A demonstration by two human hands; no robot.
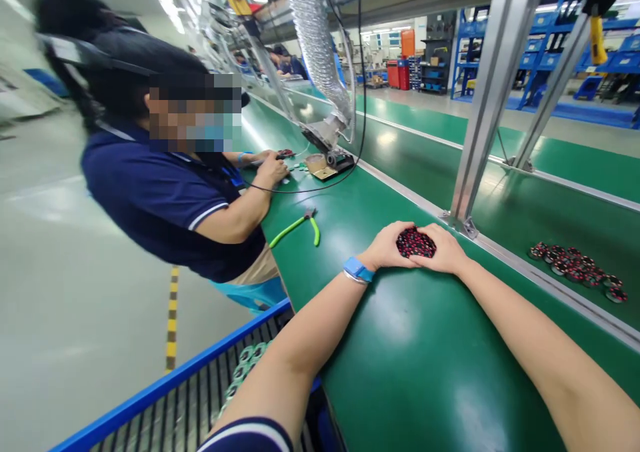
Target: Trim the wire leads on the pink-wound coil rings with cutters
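Both of my arms reach forward over the green bench top (400,345). My left hand (387,244) and my right hand (444,249) curve round a cluster of small round dark parts with red spots (416,242), pressing it from both sides. The fingertips meet or nearly meet at its near and far edges. The kind of part is too small to make out. A blue wristband (358,269) is on my left wrist. Similar dark and red round parts (575,265) lie in a group to the right, beyond the metal rail.
Green-handled cutters (300,229) lie on the bench to the left. A co-worker (165,185) works there beside a silver exhaust duct (320,45). An aluminium post (493,99) rises ahead of my right hand. A blue-rimmed slotted rack (165,392) holds several greenish rings.
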